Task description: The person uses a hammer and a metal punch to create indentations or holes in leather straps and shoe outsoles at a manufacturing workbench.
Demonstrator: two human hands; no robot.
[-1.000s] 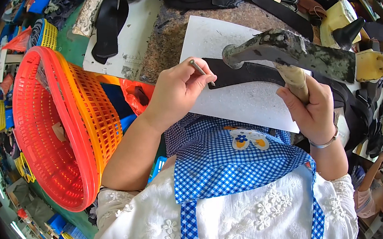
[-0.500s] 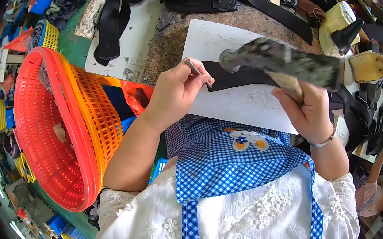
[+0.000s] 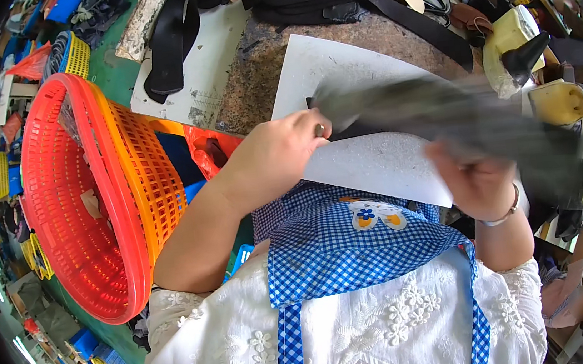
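Note:
A slim metal punch is pinched in the closed fingers of my left hand, with only its round end showing. Beneath those fingers lies a black strap, largely covered by the hand and the hammer. My right hand grips a heavy hammer, whose dark head is smeared by motion. The hammer's left end is close beside the punch; I cannot tell whether they touch. A scuffed white board lies under the strap, on a speckled stone slab.
To the left stands a red plastic basket against an orange one. More black straps lie along the far side. At the right are a yellowish container and a black cone-shaped nozzle. Another person's arm shows at the lower right.
The hammer head has swung and is now blurred, its thick end lower at the right. My left hand has turned over and lowered slightly, tipping the punch so its end faces me.

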